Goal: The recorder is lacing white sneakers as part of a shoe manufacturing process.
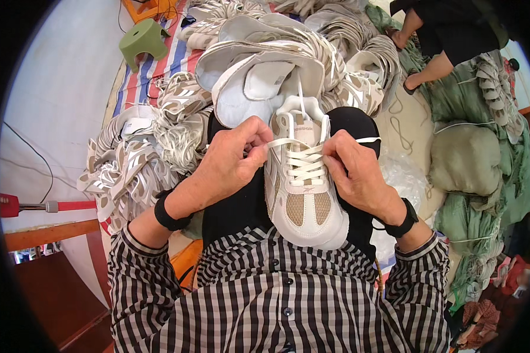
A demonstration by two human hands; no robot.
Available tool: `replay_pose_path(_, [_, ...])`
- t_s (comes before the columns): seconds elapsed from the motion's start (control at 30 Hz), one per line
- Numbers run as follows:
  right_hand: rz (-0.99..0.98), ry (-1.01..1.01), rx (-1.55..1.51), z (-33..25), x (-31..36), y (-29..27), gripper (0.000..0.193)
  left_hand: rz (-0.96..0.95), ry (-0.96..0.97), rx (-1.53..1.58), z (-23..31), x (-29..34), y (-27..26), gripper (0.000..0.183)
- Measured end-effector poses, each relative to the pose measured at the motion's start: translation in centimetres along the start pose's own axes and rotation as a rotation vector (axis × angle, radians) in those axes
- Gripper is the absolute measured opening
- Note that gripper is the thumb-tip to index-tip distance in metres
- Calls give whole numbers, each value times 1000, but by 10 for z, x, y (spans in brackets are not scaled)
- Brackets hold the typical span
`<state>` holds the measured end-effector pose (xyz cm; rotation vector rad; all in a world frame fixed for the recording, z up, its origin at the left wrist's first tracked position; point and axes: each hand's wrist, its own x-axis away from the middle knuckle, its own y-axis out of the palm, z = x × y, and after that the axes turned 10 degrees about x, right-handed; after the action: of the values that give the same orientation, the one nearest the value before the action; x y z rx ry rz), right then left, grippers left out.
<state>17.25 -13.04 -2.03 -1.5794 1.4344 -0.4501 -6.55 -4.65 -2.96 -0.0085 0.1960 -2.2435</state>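
Note:
A cream and beige sneaker rests on my lap between my thighs, its toe pointing toward me. Its off-white shoelace crosses the tongue in several rows. On the left side, my left hand pinches a strand of that lace between thumb and fingers and holds it out from the upper eyelets. My right hand is closed at the shoe's right eyelet edge, fingertips pressed on the lace there. A loose lace end sticks out past the right knuckles. The right fingertips are partly hidden.
Beyond my knees lies a big stack of unlaced shoe uppers. More uppers are heaped at the left. A green stool stands on the striped sheet. Tied green sacks line the right, near another person's legs.

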Motion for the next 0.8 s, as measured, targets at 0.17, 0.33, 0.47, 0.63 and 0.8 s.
replay_pose_path(0.17, [-79,-79,-19,-14,11,-7,13,-150,-33,-74,6,2,-2,11])
replay_pose_path(0.33, [44,106,-56,-2,18,-8,23,-162,-94,-51,8,-1,-4,8])
replay_pose_path(0.47, [18,236,-114,2,25,-7,30,-86,-44,-186,9,-2,-7,6])
replay_pose_path(0.63, [30,237,-106,-1,17,4,29,-97,157,-360,7,-1,-3,7])
replay_pose_path(0.8, [75,158,-1,-4,6,14,24,-49,324,-494,3,3,-3,8])
